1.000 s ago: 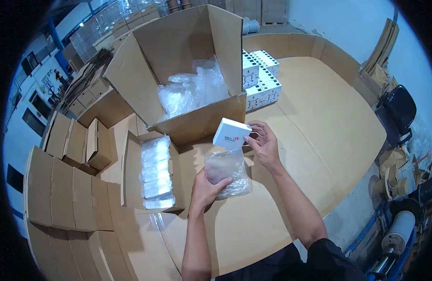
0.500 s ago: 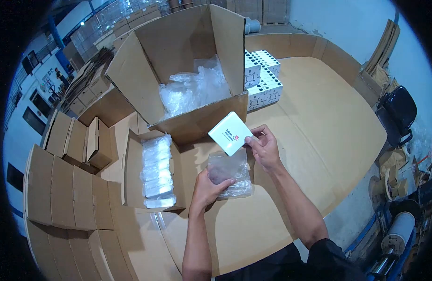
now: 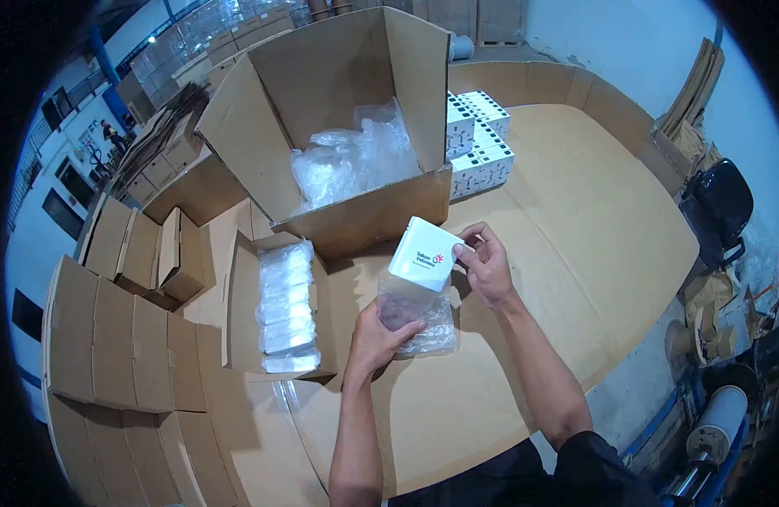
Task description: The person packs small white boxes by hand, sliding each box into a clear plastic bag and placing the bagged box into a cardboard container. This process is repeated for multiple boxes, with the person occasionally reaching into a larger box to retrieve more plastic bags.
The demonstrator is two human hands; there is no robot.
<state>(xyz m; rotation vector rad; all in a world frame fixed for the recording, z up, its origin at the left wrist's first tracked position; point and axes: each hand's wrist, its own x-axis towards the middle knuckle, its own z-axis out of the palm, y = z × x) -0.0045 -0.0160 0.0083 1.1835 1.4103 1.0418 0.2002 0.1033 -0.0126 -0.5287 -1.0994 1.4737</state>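
A white square box (image 3: 423,255) with a logo and small print is gripped at its right edge by my right hand (image 3: 487,266), between thumb and fingers. Its lower edge is at the mouth of a clear plastic bag (image 3: 427,325). My left hand (image 3: 379,340) holds that bag from the left, thumb across its front. To the left, an open carton (image 3: 324,325) contains a row of wrapped packets (image 3: 285,304). Behind my hands stands a large open carton (image 3: 364,211) with loose clear bags (image 3: 351,160) inside.
Stacked white boxes with black marks (image 3: 482,165) stand right of the large carton. More brown cartons (image 3: 119,346) line the left side. A cardboard rim (image 3: 533,82) borders the table (image 3: 601,203) at the back. A black chair (image 3: 717,207) and a roller machine (image 3: 719,422) are at the right.
My right hand has brought the white box down and slightly right, to the bag's mouth, and the box is more upright. My left hand still holds the bag in nearly the same place.
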